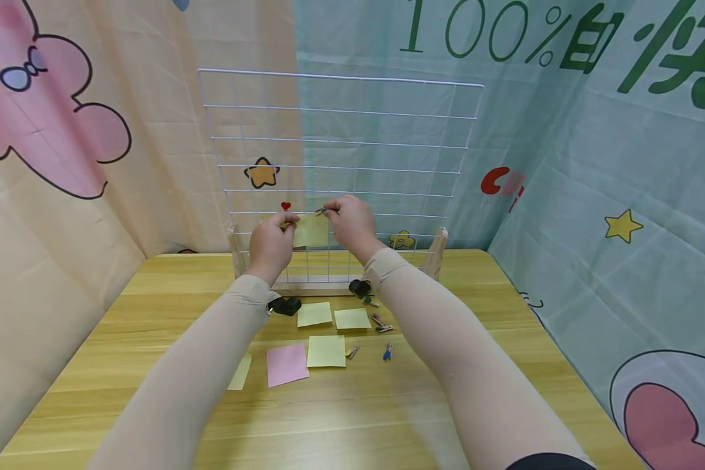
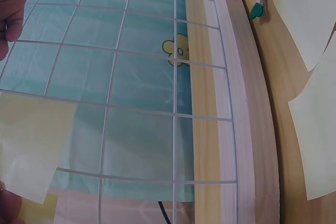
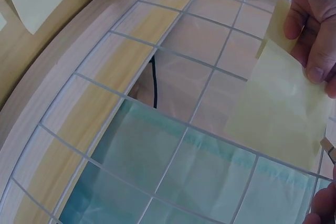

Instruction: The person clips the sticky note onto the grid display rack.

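A white wire grid [image 1: 352, 167] stands upright in a wooden base at the back of the table. My left hand [image 1: 272, 245] pinches a pale yellow sticky note [image 1: 311, 231] against the lower part of the grid. At the note's upper right corner, my right hand [image 1: 354, 225] pinches a small wooden clothespin [image 1: 321, 211]. In the right wrist view the tip of this clothespin [image 3: 329, 149] is beside the note's edge, and the rest is cut off. Another yellow piece [image 3: 278, 19] shows partly behind the left fingers.
On the table before the grid lie several yellow sticky notes [image 1: 326, 351] and a pink sticky note [image 1: 287, 365]. Several small clothespins lie to their right, among them a blue clothespin [image 1: 388, 352]. A printed curtain [image 1: 564, 261] hangs behind and beside the table.
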Available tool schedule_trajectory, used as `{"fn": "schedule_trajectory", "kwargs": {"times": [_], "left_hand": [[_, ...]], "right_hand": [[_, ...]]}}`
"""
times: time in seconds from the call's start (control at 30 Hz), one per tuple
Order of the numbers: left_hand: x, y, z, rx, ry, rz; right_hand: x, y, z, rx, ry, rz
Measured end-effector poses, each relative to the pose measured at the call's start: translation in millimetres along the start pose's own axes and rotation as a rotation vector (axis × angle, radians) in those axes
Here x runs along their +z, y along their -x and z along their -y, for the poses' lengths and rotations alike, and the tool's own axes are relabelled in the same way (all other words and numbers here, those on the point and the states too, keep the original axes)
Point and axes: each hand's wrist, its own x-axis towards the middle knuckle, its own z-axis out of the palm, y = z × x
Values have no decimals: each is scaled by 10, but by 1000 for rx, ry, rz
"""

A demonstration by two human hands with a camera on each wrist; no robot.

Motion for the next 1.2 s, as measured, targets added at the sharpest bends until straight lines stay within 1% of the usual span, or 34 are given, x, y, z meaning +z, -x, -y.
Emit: {"fn": "schedule_trajectory", "kwargs": {"times": [0.3,0.43,0.67,0.9,1.2], "left_hand": [[11,-9,-6,-32,-7,15],[14,-11,-1,-37,-9,17],[14,-2,-8,-39,-5,20],[20,-6,-3,-33,-13,16],[28,-7,2,-29,-17,13]], "right_hand": [[-12,-14,17,-23,32,-1],[-16,-20,30,-20,47,14],[-2,-27,34,-4,67,23],[44,-49,17,-8,80,21],[29,-61,38,-12,115,54]]}}
